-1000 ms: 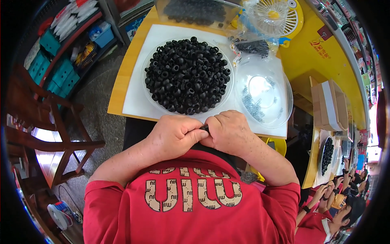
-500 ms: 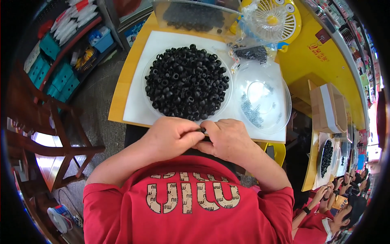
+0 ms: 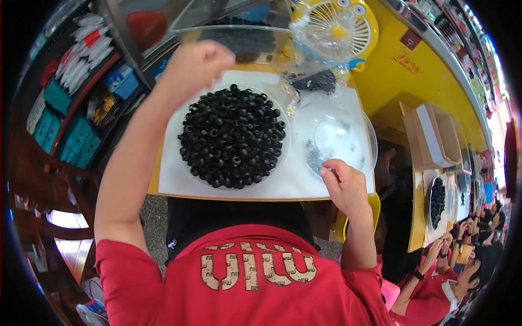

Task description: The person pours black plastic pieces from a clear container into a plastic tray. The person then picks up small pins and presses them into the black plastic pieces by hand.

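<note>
Hands (image 3: 193,65) (image 3: 343,185) have parted. Left is reaching, closed, contents unseen, toward clear tub (image 3: 239,38) at 12 o'clock; right is pinching into clear dish (image 3: 365,142) at 3 o'clock of black ring pile (image 3: 232,136).

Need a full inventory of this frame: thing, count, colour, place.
rings: a big heap, black, on the left round dish
clear dish: one, see-through, right of the heap, few small parts inside
white sheet: one, under both dishes
table: one, yellow
fan: one, yellow, far edge
clear bin: one, far edge, dark parts inside
boxes: several, teal, shelf on the left
left hand: raised, fisted, over the far edge
right hand: at the clear dish's near rim
</note>
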A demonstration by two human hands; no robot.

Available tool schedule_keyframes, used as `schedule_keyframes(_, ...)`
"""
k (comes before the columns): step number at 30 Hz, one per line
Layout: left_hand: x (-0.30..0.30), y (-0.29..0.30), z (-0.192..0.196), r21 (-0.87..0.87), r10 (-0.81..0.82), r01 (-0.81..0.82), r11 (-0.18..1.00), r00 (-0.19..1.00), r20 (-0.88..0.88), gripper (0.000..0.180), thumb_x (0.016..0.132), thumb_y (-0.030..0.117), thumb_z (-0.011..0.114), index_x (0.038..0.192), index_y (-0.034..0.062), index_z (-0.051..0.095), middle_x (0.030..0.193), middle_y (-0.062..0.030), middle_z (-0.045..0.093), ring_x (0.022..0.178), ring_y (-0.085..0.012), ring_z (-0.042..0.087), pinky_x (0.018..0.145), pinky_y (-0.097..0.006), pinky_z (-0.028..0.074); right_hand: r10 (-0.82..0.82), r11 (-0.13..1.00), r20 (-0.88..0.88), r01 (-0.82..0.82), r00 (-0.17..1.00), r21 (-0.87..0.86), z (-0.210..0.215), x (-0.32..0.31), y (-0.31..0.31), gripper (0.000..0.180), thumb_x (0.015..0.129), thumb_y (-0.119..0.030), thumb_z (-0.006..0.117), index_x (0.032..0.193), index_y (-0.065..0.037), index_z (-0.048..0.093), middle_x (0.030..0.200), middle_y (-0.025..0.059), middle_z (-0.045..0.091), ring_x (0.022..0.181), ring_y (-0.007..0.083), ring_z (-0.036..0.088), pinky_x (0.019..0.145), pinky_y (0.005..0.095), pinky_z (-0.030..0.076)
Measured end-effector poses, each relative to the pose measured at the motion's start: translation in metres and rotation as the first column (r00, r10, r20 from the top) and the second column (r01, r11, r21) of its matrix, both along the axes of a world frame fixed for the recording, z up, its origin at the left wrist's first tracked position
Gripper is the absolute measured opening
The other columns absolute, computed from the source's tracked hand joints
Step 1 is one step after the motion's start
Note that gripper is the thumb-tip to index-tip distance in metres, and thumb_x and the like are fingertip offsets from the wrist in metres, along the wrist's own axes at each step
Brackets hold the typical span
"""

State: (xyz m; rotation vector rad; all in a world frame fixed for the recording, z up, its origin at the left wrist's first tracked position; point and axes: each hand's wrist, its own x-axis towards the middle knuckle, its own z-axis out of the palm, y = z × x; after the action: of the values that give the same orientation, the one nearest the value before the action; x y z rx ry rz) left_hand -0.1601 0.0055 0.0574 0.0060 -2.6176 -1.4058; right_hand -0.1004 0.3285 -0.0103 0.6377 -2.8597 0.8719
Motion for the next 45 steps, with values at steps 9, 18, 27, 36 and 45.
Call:
schedule_keyframes(9, 0.039, 0.038, -0.047, -0.640, -0.140, 0.048, 0.766, 0.986, -0.094, 0.018, 0.076, 0.010, 0.058, 0.093, 0.0068, 0.059, 0.084, -0.0110, 0.055, 0.078, -0.0294, 0.056, 0.068, -0.036, 0.045, -0.133, 0.990, -0.015, 0.132, 0.991, -0.058, -0.010, -0.023, 0.020, 0.014, 0.080, -0.016, 0.056, 0.086, -0.004, 0.059, 0.074, 0.0151, 0.061, 0.070, 0.0306, 0.060, 0.064, 0.0346, 0.048)
schedule_keyframes(18, 0.039, 0.045, -0.047, -0.640, -0.129, 0.054, 0.766, 0.989, -0.071, 0.015, 0.073, 0.008, 0.058, 0.088, 0.0055, 0.057, 0.085, -0.0111, 0.054, 0.077, -0.0299, 0.055, 0.068, -0.038, 0.045, 0.082, 0.992, -0.011, -0.081, 0.997, 0.094, -0.032, -0.072, -0.025, 0.023, 0.076, -0.010, 0.054, 0.098, -0.004, 0.058, 0.086, 0.0159, 0.059, 0.080, 0.0312, 0.057, 0.072, 0.0375, 0.046)
schedule_keyframes(27, 0.050, 0.034, -0.043, -0.573, -0.064, 0.019, 0.820, 0.996, -0.059, 0.013, 0.074, 0.010, 0.057, 0.086, 0.0050, 0.060, 0.084, -0.0113, 0.056, 0.078, -0.0279, 0.056, 0.069, -0.035, 0.045, 0.172, 0.930, 0.043, -0.177, 0.984, 0.322, -0.030, -0.081, -0.054, 0.025, 0.074, -0.011, 0.054, 0.098, -0.004, 0.059, 0.086, 0.0160, 0.058, 0.088, 0.0320, 0.055, 0.078, 0.0397, 0.045)
schedule_keyframes(36, 0.046, 0.061, -0.049, -0.610, -0.186, 0.077, 0.789, 0.976, -0.116, 0.016, 0.075, 0.014, 0.057, 0.089, 0.0085, 0.060, 0.084, -0.0089, 0.056, 0.078, -0.0278, 0.057, 0.067, -0.037, 0.047, 0.098, 0.925, 0.015, -0.097, 0.995, 0.367, -0.030, -0.074, -0.050, 0.013, 0.070, -0.004, 0.049, 0.081, 0.000, 0.054, 0.080, 0.0163, 0.057, 0.082, 0.0312, 0.056, 0.074, 0.0411, 0.045)
schedule_keyframes(45, 0.003, 0.113, -0.062, -0.786, -0.218, 0.235, 0.572, 0.967, 0.131, 0.016, 0.073, 0.015, 0.055, 0.081, 0.0027, 0.060, 0.086, -0.0143, 0.057, 0.081, -0.0281, 0.059, 0.067, -0.038, 0.049, -0.008, 0.971, 0.113, 0.035, 0.994, -0.238, -0.034, -0.065, -0.020, 0.014, 0.076, -0.007, 0.054, 0.088, -0.002, 0.058, 0.082, 0.0164, 0.062, 0.076, 0.0258, 0.061, 0.070, 0.0324, 0.047)
